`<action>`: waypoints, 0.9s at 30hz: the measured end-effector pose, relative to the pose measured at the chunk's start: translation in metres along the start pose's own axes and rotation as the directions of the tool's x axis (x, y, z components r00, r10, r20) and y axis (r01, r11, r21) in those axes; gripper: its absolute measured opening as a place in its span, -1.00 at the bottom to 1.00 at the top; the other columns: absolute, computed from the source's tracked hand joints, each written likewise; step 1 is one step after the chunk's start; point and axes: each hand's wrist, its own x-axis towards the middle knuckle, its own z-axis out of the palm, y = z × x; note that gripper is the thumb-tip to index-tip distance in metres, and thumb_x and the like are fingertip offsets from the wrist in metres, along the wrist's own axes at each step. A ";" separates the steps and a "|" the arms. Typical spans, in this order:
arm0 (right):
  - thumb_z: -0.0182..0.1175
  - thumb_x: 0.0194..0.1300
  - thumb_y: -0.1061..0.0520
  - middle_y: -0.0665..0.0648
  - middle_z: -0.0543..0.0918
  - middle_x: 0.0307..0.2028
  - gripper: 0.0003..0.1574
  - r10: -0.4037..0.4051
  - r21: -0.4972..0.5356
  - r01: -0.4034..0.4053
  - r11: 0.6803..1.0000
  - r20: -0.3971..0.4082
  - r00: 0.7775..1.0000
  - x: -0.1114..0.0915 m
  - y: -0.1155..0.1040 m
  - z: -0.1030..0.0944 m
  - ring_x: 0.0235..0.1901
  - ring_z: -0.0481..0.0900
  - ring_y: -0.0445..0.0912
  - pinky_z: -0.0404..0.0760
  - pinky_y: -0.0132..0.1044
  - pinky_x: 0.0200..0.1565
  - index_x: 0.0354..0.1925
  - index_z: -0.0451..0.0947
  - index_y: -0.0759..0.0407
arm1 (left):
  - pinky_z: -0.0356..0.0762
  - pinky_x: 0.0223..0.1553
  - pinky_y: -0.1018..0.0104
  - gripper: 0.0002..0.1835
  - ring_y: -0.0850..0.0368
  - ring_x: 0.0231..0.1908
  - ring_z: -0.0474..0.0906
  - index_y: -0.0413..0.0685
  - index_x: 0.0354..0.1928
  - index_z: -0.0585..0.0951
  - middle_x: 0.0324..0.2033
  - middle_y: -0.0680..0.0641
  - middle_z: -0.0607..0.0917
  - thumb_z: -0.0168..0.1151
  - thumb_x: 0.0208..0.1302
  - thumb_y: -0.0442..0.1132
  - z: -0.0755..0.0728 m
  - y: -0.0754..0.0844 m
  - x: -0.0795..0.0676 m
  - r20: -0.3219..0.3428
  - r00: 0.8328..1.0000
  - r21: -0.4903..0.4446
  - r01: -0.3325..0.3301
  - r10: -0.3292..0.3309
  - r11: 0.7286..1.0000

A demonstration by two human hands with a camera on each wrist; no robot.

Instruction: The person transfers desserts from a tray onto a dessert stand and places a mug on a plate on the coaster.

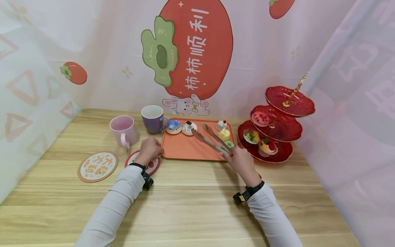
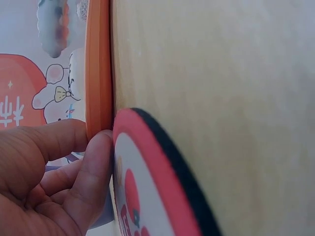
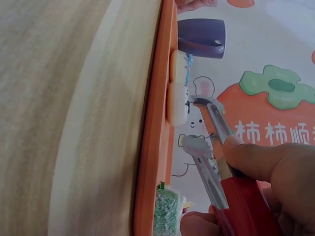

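Observation:
My left hand (image 1: 150, 151) pinches the near left corner of an orange tray (image 1: 185, 147) between thumb and fingers; the left wrist view shows the thumb at its rim (image 2: 98, 73). Metal tongs (image 3: 209, 182) with red handles (image 3: 248, 204) are gripped in my right hand (image 1: 242, 164). Their tips are spread apart over the tray, one of them close by a white-iced doughnut (image 1: 187, 129) with dark drizzle. Beside it lies a blue-iced doughnut (image 1: 174, 127). Along the tray's right side sit a white cake (image 1: 221, 125), a yellow-topped cake (image 1: 224, 134) and a green one (image 1: 229, 144).
A pink mug (image 1: 124, 128) and a purple mug (image 1: 152, 120) stand left of the tray. One round coaster (image 1: 97, 167) lies at left; a red-rimmed coaster (image 2: 157, 172) is under my left hand. At right stands a red three-tier stand (image 1: 285, 132) with several sweets.

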 end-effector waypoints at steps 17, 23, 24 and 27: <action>0.25 0.16 -0.19 0.08 0.36 -0.67 -0.56 0.040 -0.057 -0.037 0.998 0.067 0.997 0.013 -0.014 0.013 -0.70 0.36 -0.03 0.30 -0.22 -0.69 -0.55 0.44 0.10 | 0.49 -0.73 0.31 -0.88 0.14 -0.75 0.49 -0.33 -0.41 0.65 -0.72 -0.10 0.56 0.33 -0.05 -0.43 0.000 0.002 -0.001 0.009 1.000 -0.018 0.011 -0.011 1.000; 0.27 0.14 -0.21 0.08 0.36 -0.66 -0.51 0.024 -0.108 -0.018 0.994 0.059 0.998 0.018 -0.020 0.016 -0.68 0.36 -0.03 0.31 -0.25 -0.66 -0.59 0.47 0.14 | 0.46 -0.75 0.33 -0.90 0.15 -0.76 0.48 -0.33 -0.44 0.65 -0.73 -0.08 0.56 0.32 -0.04 -0.42 0.000 0.001 -0.001 0.002 1.000 -0.001 0.000 0.000 1.000; 0.26 0.14 -0.21 0.08 0.36 -0.66 -0.50 0.021 -0.120 -0.014 0.993 0.059 0.998 0.019 -0.020 0.017 -0.68 0.36 -0.03 0.31 -0.25 -0.65 -0.61 0.46 0.14 | 0.46 -0.76 0.34 -0.92 0.15 -0.76 0.48 -0.33 -0.45 0.65 -0.74 -0.08 0.56 0.32 -0.03 -0.42 0.000 0.001 -0.001 -0.002 1.000 0.003 -0.005 0.005 1.000; 0.25 0.14 -0.23 0.09 0.35 -0.66 -0.47 0.022 -0.155 -0.013 0.988 0.055 0.998 0.020 -0.022 0.019 -0.68 0.36 -0.02 0.33 -0.23 -0.65 -0.67 0.43 0.12 | 0.45 -0.77 0.35 -0.94 0.16 -0.77 0.48 -0.30 -0.49 0.64 -0.74 -0.07 0.56 0.33 -0.04 -0.42 0.000 0.000 -0.001 -0.009 1.000 0.002 -0.011 0.011 1.000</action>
